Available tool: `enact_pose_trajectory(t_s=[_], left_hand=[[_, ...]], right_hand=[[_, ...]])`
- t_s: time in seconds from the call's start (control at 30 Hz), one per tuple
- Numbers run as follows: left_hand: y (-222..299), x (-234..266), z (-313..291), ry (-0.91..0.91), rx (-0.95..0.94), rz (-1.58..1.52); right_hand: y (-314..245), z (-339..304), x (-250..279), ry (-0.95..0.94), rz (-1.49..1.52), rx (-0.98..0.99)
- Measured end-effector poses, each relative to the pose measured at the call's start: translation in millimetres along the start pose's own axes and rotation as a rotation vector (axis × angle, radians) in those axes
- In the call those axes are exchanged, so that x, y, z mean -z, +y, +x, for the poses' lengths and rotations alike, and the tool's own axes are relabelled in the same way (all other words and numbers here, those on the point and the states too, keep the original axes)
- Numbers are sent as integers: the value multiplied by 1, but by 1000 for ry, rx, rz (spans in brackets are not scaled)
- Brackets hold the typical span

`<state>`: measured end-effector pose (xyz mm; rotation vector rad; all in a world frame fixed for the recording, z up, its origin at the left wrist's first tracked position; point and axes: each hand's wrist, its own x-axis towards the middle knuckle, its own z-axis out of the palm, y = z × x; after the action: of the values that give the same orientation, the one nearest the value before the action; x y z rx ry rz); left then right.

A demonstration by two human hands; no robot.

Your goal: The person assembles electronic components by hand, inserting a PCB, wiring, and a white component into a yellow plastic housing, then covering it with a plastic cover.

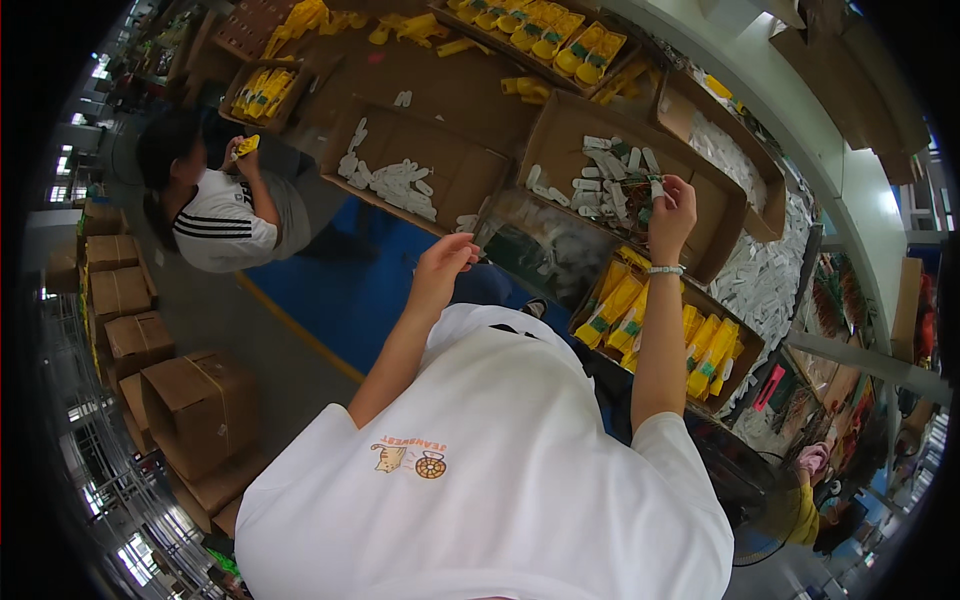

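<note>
My right hand (674, 212), with a pale bracelet at its wrist, pinches a small white plastic piece (657, 188). It is over the right side of a cardboard tray (702, 180), whose heap of white pieces and thin dark wires (612, 180) lies just left of my fingers. My left hand (440, 268) is closed, thumb and fingers together. Whatever they may hold is too small to make out. Just beyond it, another cardboard tray (455, 150) holds loose white oblong pieces (395, 185).
Close by my right forearm is a box of yellow packaged items (625, 310). More yellow items (545, 35) fill a far box. A co-worker (225, 215) at the left handles a yellow item (245, 147). Cardboard cartons (200, 405) stand at left; white pieces (765, 290) pile up at right.
</note>
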<state>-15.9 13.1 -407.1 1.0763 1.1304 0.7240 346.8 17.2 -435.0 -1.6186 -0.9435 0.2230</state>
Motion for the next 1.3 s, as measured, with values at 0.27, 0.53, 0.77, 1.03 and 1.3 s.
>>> enact_pose_trajectory(t_s=[0.27, 0.53, 0.77, 1.03, 1.3], left_hand=[[72, -54, 13, -171, -199, -19], [109, -88, 18, -392, -476, 70], [69, -55, 20, -284, -335, -89], [76, -11, 48, -157, -330, 16], [81, 3, 135, -416, -336, -296]], right_hand=[[-109, -5, 30, -138, 447, 50], [-156, -55, 19, -431, 218, 170], [-167, -79, -16, -542, 68, 281], [-166, -74, -77, -607, 61, 175], [-139, -71, -132, -240, 562, -507]])
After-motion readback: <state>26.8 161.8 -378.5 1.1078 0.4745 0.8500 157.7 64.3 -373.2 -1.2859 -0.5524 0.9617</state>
